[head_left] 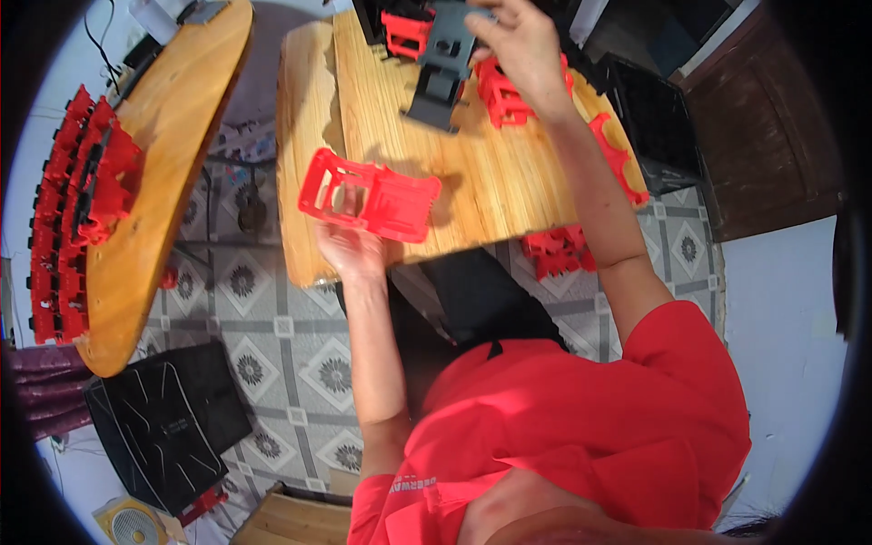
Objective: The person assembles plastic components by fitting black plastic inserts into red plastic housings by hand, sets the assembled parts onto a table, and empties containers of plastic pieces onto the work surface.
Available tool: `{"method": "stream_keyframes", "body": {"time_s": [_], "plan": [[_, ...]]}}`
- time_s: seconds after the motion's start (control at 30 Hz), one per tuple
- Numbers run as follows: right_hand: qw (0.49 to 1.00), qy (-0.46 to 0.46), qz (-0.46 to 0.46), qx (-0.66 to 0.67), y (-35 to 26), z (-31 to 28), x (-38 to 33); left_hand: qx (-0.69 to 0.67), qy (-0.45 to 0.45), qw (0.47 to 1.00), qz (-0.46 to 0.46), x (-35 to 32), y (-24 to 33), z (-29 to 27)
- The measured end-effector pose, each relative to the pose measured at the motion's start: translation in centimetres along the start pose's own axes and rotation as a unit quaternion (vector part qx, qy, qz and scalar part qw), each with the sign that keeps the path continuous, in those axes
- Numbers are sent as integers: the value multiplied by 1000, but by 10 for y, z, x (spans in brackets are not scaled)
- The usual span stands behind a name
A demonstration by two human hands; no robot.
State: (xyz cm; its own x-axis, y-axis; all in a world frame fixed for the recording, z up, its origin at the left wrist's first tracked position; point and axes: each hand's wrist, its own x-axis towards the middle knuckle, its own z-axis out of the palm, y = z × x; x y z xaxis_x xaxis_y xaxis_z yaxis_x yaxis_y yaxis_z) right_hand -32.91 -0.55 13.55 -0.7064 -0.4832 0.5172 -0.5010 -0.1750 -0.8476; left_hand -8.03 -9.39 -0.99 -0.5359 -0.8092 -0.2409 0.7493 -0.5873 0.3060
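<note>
Fingers of the left hand [350, 250] curl up from beneath a red plastic frame [397, 211], gripping it near its lower edge, with part of the hand showing through an opening. The frame is tilted, held over the near left part of a wooden table [495, 195]. Farther up, the right hand [520, 50] reaches over the table's far side, its fingers bent at the right edge of a dark grey plastic part [440, 77]; the view is small and slightly blurred there, so I cannot tell whether they pinch it or only touch it.

Beside that part, to its left, is a red piece [405, 36], while a red openwork part [505, 94] lies just below the right hand. Another red bracket [618, 156] lies along the table's right edge. Past the near edge, lower down, is a cluster of red parts [559, 252]. On the left, a curved wooden counter [177, 150] carries rows of red and black parts [68, 218]. A black box [159, 427] stands below its near end, over patterned floor tiles [304, 331].
</note>
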Motion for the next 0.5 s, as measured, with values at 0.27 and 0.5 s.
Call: {"method": "stream_keyframes", "body": {"time_s": [0.27,0.5], "plan": [[956,-148,107,-231,113,5,-86,59,-51,997,12,-44,20,13],[858,-391,-179,-283,97,-3,-81,144,1,988,59,-45,32,-15]]}}
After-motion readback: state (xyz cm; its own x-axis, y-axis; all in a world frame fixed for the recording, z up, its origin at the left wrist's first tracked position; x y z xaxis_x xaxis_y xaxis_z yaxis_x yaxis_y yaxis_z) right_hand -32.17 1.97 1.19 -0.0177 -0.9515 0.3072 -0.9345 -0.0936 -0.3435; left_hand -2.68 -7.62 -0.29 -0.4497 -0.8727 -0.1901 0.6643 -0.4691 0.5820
